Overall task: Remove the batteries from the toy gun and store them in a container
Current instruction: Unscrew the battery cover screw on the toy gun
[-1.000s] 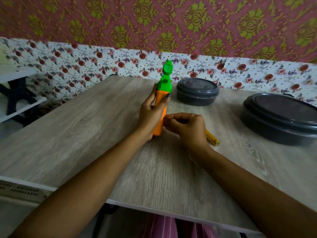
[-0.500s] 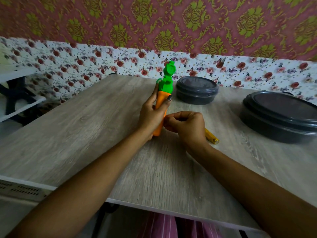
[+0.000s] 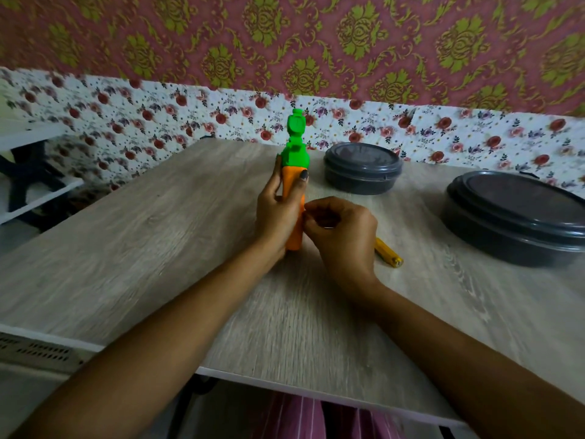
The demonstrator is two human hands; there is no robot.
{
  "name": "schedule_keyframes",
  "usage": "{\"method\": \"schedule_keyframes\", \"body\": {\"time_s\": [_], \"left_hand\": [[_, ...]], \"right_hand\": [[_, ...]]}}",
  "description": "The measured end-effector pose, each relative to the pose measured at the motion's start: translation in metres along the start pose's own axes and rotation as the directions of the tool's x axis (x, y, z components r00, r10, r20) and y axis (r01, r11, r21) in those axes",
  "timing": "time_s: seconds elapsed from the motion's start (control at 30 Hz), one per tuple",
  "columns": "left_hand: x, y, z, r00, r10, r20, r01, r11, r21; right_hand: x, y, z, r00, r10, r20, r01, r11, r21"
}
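Little changes: the gun is only righted

The gun (image 3: 296, 153) stands mid-tabletop, straighter than before, gripped by the left hand (image 3: 278, 213). The right hand (image 3: 342, 229) keeps its curled fingers at the gun's side, their pinch unclear. One battery (image 3: 387, 251) lies beside it, so extraction likely continues.

In front of you lies a grey wood-grain counter (image 3: 152, 248) with a white front edge. Behind it you see a floral band (image 3: 158, 122) of red roses on white, and above that maroon wallpaper (image 3: 316, 36) with green-gold medallions. To your left stands a white shelf (image 3: 28, 136) on a dark frame (image 3: 27, 175). Pink striped cloth (image 3: 297, 419) shows below the counter's edge.
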State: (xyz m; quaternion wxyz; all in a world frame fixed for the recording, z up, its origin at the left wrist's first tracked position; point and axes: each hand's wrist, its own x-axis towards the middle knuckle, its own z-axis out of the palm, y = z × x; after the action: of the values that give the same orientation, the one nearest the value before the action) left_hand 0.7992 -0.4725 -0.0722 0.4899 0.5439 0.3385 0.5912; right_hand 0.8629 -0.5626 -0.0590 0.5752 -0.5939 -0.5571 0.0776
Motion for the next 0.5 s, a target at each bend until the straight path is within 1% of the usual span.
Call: {"method": "schedule_keyframes", "body": {"time_s": [0.17,0.3,0.4,0.47,0.5], "left_hand": [[-0.001,0.002,0.000,0.999,-0.052,-0.009,0.051,0.995,-0.084],[-0.005,0.003,0.003,0.997,-0.069,-0.040,0.064,0.992,-0.111],[-0.006,0.006,0.003,0.993,-0.102,-0.060,0.092,0.984,-0.151],[-0.005,0.008,0.003,0.987,-0.143,-0.080,0.123,0.970,-0.208],[-0.005,0.010,0.002,0.983,-0.166,-0.084,0.142,0.961,-0.238]], "right_hand": [[0.002,0.000,-0.001,0.992,-0.122,-0.015,0.121,0.991,-0.049],[0.005,0.004,-0.004,0.979,-0.206,0.015,0.205,0.965,-0.164],[0.006,0.004,-0.003,0.978,-0.204,0.031,0.206,0.961,-0.186],[0.008,0.004,-0.005,0.990,-0.140,0.027,0.143,0.973,-0.178],[0.011,0.004,-0.006,0.997,-0.076,0.022,0.079,0.985,-0.153]]}}
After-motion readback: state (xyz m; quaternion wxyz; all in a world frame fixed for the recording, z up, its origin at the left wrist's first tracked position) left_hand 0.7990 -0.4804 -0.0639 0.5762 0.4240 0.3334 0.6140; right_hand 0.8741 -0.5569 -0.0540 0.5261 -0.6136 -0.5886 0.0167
